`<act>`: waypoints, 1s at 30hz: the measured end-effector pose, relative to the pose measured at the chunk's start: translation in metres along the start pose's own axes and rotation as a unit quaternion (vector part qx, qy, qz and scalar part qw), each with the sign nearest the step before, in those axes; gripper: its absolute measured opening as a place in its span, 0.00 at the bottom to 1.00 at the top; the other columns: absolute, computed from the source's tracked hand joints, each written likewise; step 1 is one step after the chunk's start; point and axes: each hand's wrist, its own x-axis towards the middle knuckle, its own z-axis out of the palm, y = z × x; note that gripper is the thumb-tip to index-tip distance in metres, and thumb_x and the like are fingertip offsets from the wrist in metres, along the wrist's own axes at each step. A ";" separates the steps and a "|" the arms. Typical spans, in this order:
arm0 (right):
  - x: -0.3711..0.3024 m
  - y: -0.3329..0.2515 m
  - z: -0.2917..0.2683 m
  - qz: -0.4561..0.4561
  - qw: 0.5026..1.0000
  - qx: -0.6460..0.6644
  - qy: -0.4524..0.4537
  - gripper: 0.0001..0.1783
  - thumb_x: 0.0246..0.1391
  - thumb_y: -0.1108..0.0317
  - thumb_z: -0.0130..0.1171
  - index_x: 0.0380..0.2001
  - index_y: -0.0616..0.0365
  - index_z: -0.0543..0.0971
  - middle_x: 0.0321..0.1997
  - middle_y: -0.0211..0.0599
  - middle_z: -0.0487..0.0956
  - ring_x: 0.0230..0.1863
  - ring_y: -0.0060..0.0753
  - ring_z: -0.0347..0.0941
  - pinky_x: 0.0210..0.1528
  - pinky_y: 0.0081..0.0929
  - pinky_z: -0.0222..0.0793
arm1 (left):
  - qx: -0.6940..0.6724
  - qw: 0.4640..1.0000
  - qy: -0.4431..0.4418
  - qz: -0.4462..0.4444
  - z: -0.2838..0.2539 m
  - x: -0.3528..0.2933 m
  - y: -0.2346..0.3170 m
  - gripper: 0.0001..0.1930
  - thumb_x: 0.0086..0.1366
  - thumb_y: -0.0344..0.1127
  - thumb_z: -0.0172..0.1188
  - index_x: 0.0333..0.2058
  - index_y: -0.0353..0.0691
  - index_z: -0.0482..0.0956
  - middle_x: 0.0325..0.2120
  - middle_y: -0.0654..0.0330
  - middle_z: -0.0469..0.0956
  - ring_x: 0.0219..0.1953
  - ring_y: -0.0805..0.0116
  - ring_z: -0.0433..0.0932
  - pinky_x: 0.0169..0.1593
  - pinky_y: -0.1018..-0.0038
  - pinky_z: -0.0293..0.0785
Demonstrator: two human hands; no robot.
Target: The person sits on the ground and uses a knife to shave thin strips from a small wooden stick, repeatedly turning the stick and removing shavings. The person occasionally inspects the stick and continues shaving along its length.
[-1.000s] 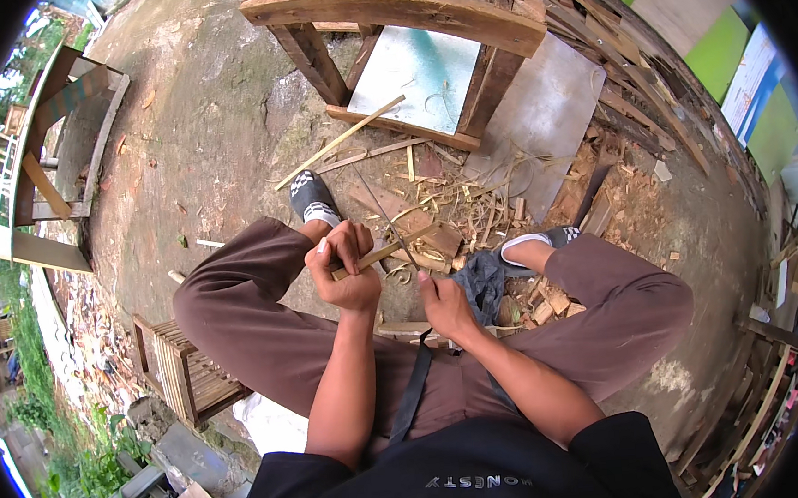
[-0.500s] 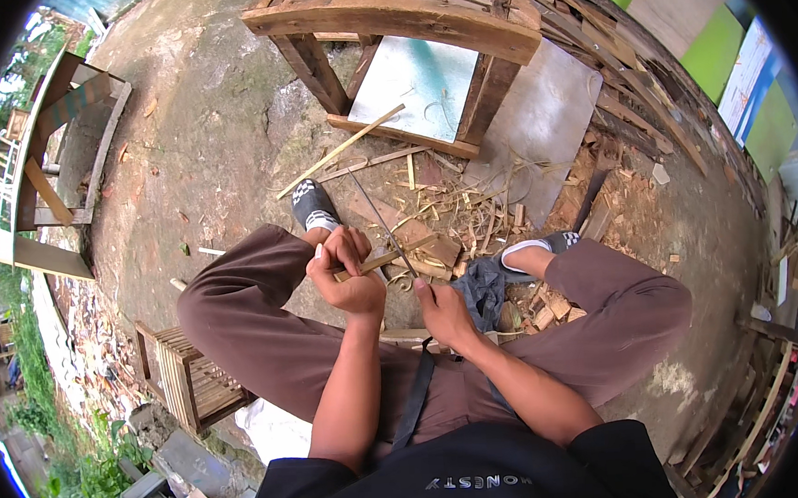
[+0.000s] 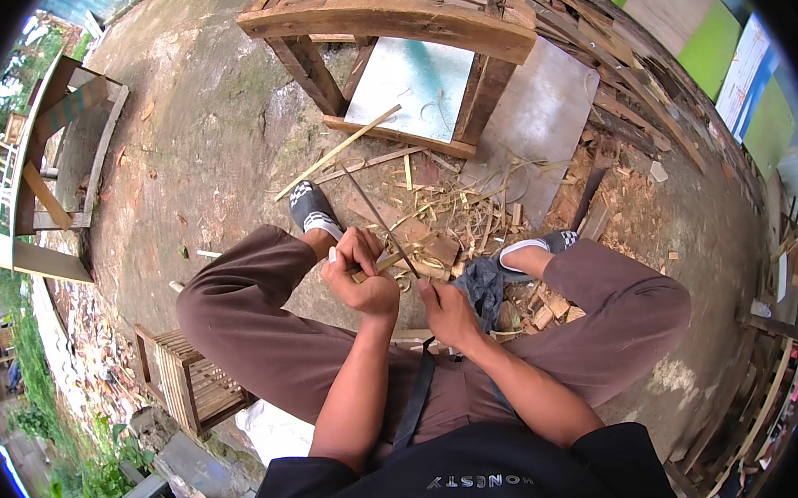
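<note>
Seated low, knees spread, brown trousers, black shirt at bottom edge. Left hand (image 3: 360, 275) clenched round a wooden handle, dark thin blade (image 3: 380, 221) running up and away from the fist toward the far-left. Right hand (image 3: 448, 312) just beside it, slightly nearer the body, fingers pinched on a pale bamboo strip (image 3: 391, 262) that crosses under the blade and touches the left fist. Both hands close together betw. the knees, above a chunk of wood block (image 3: 436, 251) on the ground. Crumpled dark-blue cloth (image 3: 485, 285) just right of right hand.

Ground: bare packed dirt w/ mossy patches, littered w/ pale shavings (image 3: 470, 207) and splinters in front of the feet. Checkered shoe (image 3: 311, 209) at left, light slipper (image 3: 529, 249) at right. Long bamboo stick (image 3: 337, 152) lying diagonally past left shoe.

Farther out: heavy timber frame (image 3: 383, 19) straddling a pale metal sheet (image 3: 410, 77); second grey sheet (image 3: 538, 119) to its right. Stacked planks (image 3: 617, 58) along far right, green wall panels beyond. Small slatted crate (image 3: 186, 384) tight against left thigh; wooden frame structure (image 3: 50, 153) well apart at far left; greenery at left rim.

Open ground mostly far-left, betw. left knee and that frame; right side crowded w/ scrap wood.
</note>
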 end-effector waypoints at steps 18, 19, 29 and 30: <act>0.024 0.030 0.006 0.022 0.999 0.033 0.004 0.27 0.71 0.50 0.46 0.36 0.67 0.77 0.29 0.62 0.78 0.37 0.69 0.76 0.38 0.49 0.69 | 0.012 1.000 -0.013 0.017 0.012 0.002 0.002 0.27 0.74 0.42 0.34 0.13 0.39 0.56 0.14 0.59 0.58 0.19 0.70 0.57 0.26 0.72 0.54; 0.022 0.029 0.007 -0.021 0.998 0.056 0.009 0.26 0.71 0.51 0.46 0.35 0.67 0.77 0.27 0.60 0.77 0.35 0.67 0.76 0.37 0.48 0.69 | -0.003 1.000 -0.010 0.012 0.014 0.002 0.002 0.27 0.75 0.42 0.34 0.14 0.39 0.56 0.14 0.59 0.59 0.19 0.70 0.57 0.26 0.72 0.54; 0.026 0.037 0.007 0.072 0.993 0.093 -0.013 0.31 0.71 0.50 0.45 0.25 0.69 0.74 0.18 0.54 0.72 0.25 0.59 0.72 0.32 0.44 0.66 | -0.053 0.992 -0.107 -0.035 0.006 0.001 0.006 0.38 0.80 0.56 0.26 0.10 0.40 0.54 0.09 0.63 0.54 0.15 0.70 0.51 0.25 0.72 0.48; 0.024 0.034 0.008 0.034 0.996 0.086 -0.009 0.31 0.71 0.50 0.45 0.25 0.69 0.74 0.18 0.54 0.72 0.24 0.59 0.71 0.32 0.44 0.66 | -0.039 0.993 -0.108 -0.031 0.004 0.002 0.005 0.38 0.79 0.58 0.25 0.10 0.41 0.54 0.09 0.64 0.54 0.16 0.71 0.51 0.25 0.72 0.48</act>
